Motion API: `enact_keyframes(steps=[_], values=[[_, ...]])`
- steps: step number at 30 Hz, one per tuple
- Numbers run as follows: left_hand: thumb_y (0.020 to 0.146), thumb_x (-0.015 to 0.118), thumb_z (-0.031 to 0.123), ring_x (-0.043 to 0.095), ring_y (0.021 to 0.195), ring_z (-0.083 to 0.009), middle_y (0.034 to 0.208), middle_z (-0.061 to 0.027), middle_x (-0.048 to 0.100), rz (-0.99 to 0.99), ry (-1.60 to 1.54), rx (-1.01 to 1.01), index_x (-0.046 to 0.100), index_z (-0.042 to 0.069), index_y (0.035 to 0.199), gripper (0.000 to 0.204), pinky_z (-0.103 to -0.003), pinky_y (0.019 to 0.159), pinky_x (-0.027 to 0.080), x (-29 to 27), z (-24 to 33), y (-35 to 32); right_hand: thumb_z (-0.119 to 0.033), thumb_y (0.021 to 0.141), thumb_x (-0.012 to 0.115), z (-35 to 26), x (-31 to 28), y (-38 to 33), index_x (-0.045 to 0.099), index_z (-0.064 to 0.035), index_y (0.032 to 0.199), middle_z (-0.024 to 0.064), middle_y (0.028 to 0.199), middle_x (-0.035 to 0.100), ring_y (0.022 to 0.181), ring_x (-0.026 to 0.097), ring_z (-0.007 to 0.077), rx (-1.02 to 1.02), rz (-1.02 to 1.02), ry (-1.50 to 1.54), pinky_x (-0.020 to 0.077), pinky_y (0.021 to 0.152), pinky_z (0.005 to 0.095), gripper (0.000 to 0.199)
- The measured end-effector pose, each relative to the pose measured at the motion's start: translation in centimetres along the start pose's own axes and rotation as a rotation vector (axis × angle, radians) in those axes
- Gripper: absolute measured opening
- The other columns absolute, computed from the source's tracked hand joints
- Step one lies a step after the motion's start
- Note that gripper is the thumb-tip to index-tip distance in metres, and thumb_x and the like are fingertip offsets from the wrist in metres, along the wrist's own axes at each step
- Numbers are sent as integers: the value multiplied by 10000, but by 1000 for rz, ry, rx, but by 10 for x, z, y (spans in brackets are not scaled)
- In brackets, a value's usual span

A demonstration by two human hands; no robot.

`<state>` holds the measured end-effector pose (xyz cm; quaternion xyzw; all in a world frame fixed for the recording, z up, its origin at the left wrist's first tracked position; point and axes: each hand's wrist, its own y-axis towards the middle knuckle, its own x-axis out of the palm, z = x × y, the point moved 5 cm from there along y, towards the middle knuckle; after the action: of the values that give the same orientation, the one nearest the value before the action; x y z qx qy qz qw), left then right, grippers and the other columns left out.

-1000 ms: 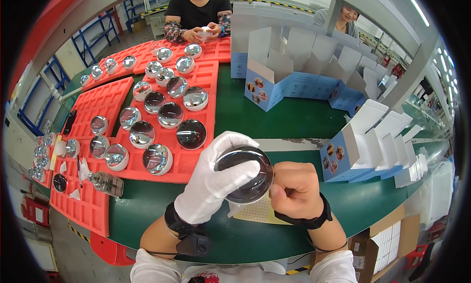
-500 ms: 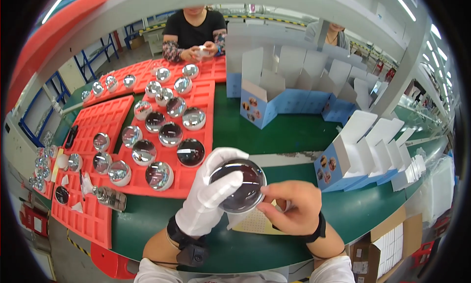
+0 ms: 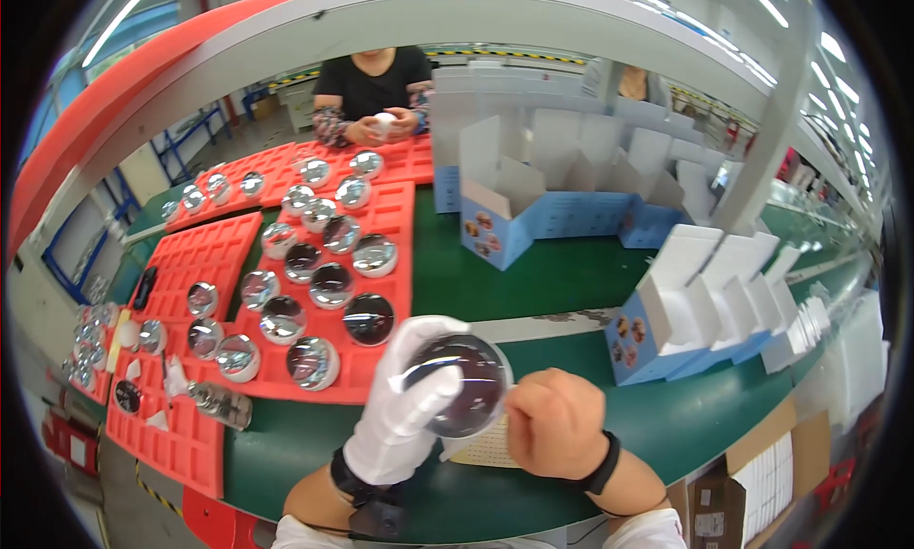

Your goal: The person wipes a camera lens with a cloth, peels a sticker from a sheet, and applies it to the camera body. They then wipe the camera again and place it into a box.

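My left hand, in a white glove, grips a glossy dark ball with a mirror-like front, the thumb lying across its face. My bare right hand is closed at the ball's right edge, fingers curled in. Whether anything is pinched in it is hidden. Below the ball, a pale yellow sheet with rows of small marks lies on the green table, partly covered by my right hand. Left of my gloved hand, several similar shiny balls stand in a red compartment tray, the nearest a dark ball.
Open blue-and-white boxes stand upright at the back and right. More red trays lie to the left, near a clear glass jar. Across the table a co-worker holds a small white object. A cardboard carton sits lower right.
The view has tilted, so the scene sits lower. My right fingers, stretched toward the ball's edge before, are now curled in tighter beside it. My left hand keeps its grip.
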<state>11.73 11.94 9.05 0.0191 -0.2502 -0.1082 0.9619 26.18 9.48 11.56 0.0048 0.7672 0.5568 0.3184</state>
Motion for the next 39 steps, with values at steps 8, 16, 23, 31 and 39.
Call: enact_keyframes(steps=[8,16,23,31,39], values=[[812,652,283,580,961,-157,1042,-83,581,1,-43,4,479,41,1167,463,-297,854,475,3,-2,-1,55,646,605,6,10,-5,503,-40,888,91,729,551,552,528,245,19,35,-13,417,463,321,280],[849,598,306,573,965,-152,1057,-82,569,22,-37,-67,474,39,1171,437,-292,857,473,0,-9,6,75,676,558,19,17,-9,472,-22,900,107,740,541,568,520,252,59,58,138,429,482,331,259],[871,569,274,558,978,-138,1074,-66,555,8,-76,-126,475,39,1177,398,-282,863,467,-4,-12,8,35,848,463,23,16,-4,438,-7,902,97,743,515,590,492,168,106,72,279,404,499,269,73],[851,597,273,565,970,-142,1070,-68,559,-20,-114,-134,484,39,1167,409,-289,870,468,-4,-12,8,-48,957,379,28,17,-15,373,-15,978,79,771,493,561,370,59,279,45,590,351,491,204,39],[792,657,262,568,982,-147,1064,-72,562,-133,-108,-162,492,29,1162,467,-296,883,462,1,-11,6,-143,996,360,32,4,-7,368,-49,939,77,697,480,540,359,62,374,223,722,328,490,200,111]])
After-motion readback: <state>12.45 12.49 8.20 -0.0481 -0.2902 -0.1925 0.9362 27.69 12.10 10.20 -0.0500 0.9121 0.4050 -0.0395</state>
